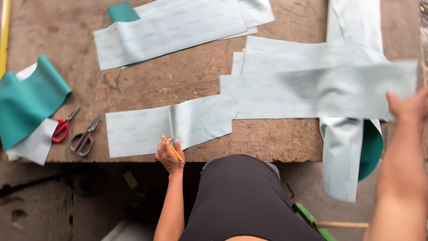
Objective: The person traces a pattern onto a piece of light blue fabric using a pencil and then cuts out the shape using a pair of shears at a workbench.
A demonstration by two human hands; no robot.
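A worn wooden bench (178, 76), rough and stained, fills the far part of the view above a dusty floor; the person stands at its near edge in a dark top.

The left hand (168, 156) is curled closed around a yellow pencil (173, 149), which slants across the fingers with its tip toward the far left. The hand rests at the near edge of the bench, touching the near border of a pale grey-blue cut sheet (147, 127) — a long piece lying flat, with a raised fold near its middle and a rounded right end.

The right hand (408, 105) is raised at the right edge of the view, blurred, at the end of a long pale strip (312, 91) that runs left across the bench. Whether its grip has closed on the strip cannot be told. Beneath that strip another pale piece (343, 156) hangs over the near edge, showing a teal face (372, 147) where it curls.

To the left of the cut sheet lie two pairs of scissors just beside each other — grey-handled scissors (84, 138) and red-handled scissors (62, 127). Further left, a teal sheet (26, 100) is draped over the bench corner. At the far side lie more pale pieces (174, 29), overlapping, one with a teal corner turned up.
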